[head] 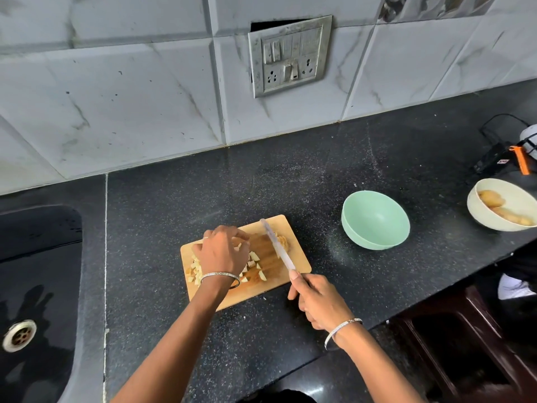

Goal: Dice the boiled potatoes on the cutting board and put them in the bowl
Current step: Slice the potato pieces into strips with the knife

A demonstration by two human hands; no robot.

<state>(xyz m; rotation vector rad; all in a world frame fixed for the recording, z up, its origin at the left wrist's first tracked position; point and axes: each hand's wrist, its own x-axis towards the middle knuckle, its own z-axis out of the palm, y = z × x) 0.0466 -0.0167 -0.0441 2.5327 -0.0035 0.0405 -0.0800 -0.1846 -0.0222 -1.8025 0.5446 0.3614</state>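
Note:
A wooden cutting board (pixel 293 257) lies on the dark counter. Diced potato cubes (pixel 255 261) are heaped on its left half, partly hidden under my left hand (pixel 222 251). An uncut potato piece (pixel 283 242) sits at the board's far right. My left hand hovers over the cubes with fingers curled toward the piece; I cannot see whether it grips anything. My right hand (pixel 316 298) grips the handle of a knife (pixel 277 245), whose blade lies across the potato piece. The mint-green bowl (pixel 374 221), with nothing in it, stands to the right of the board.
A cream bowl (pixel 479 205) with whole boiled potatoes sits at the far right near the counter edge. A black sink (pixel 37 271) is at the left. A black and orange device (pixel 505 159) with a cable lies at the back right. Tiled wall with a switch panel (pixel 289 56) behind.

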